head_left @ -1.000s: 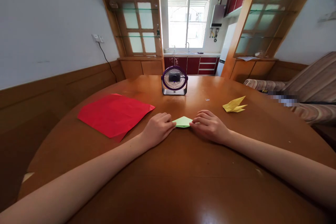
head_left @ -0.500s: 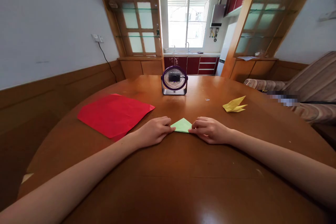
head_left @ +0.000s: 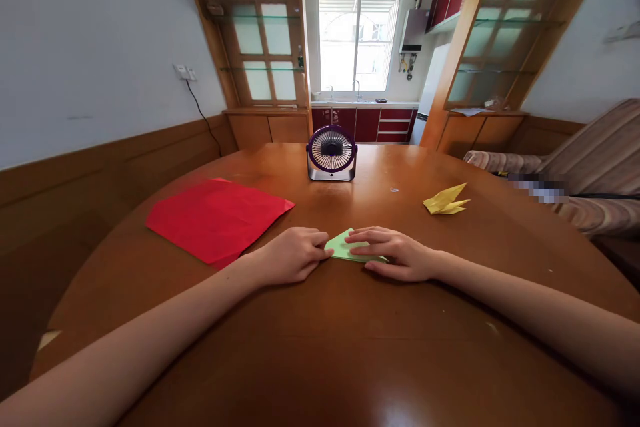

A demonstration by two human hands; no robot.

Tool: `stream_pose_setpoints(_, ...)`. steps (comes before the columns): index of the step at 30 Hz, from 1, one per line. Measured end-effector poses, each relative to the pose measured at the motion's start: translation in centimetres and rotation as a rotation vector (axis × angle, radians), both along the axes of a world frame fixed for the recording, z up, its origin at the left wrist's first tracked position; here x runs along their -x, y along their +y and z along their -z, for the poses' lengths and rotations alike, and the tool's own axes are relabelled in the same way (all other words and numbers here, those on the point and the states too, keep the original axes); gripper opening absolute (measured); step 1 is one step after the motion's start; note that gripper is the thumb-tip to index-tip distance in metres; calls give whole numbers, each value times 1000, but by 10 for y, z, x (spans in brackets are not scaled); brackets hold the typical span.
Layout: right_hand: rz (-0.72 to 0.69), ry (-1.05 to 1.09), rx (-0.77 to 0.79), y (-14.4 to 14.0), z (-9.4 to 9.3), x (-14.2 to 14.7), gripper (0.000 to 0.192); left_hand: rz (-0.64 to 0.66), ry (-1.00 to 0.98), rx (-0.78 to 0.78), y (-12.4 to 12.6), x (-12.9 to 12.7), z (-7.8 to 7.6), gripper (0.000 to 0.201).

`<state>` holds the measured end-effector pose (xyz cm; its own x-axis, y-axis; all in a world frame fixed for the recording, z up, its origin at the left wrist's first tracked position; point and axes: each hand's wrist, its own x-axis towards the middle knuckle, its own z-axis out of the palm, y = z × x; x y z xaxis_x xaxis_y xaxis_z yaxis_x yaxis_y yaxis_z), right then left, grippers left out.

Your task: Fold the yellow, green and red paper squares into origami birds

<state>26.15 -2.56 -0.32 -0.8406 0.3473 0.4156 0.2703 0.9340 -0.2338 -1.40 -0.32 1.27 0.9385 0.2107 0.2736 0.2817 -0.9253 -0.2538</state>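
two bare hands meet over a small folded piece of light green paper (head_left: 345, 245) lying flat on the round brown wooden table (head_left: 350, 347) near its middle. the left hand (head_left: 293, 255) pinches its left corner with curled fingers, while the right hand (head_left: 395, 253) lies spread, fingers pressing flat on the right part. the paper looks featherlight, thin, easily creased and apt to slide on the glossy wood, so it is best held at corners and edges.

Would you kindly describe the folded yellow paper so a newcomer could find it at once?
Start at the purple desk fan at the far middle of the round wooden table. Look right and nearer: the folded yellow paper lies alone there. Unlike the flat red sheet, it is small, pointed and untouched.
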Motion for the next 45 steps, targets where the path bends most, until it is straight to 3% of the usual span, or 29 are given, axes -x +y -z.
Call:
stream_pose_setpoints(4, 2, -158, 54, -5, -2, 7, 58, -24, 23, -25, 1, 0, 2, 23)
stream_pose_setpoints(10, -5, -232, 95, -8, -3, 9, 57, 2, 19, 19, 2, 4, -1, 25)
stream_pose_setpoints(15, -21, -195, 91, -8, -4, 10, 55, -30, -103, 341, 4, 9, -6, 21)
stream_pose_setpoints(18, -20, -205, 83, -9, -5, 10, 55, -165, -307, 550, 8, 6, -1, 15)
stream_pose_setpoints(20, -18, -205, 74, -9, -5, 10, 54, -285, -426, 578, 11, 2, 5, 18)
stream_pose_setpoints(25, -10, -169, 43, -9, -4, 10, 51, -428, -417, 295, 15, -15, 18, 18)
stream_pose_setpoints(33, 28, -199, -13, -11, -3, 10, 49, -523, -80, -121, 13, -29, 26, 42)
stream_pose_setpoints(39, 4, -164, -52, -11, -2, 10, 48, -520, 86, -202, 6, -33, 23, 52)
stream_pose_setpoints(45, 28, -197, -28, -12, -2, 10, 48, -511, 189, -185, 5, -34, 20, 53)
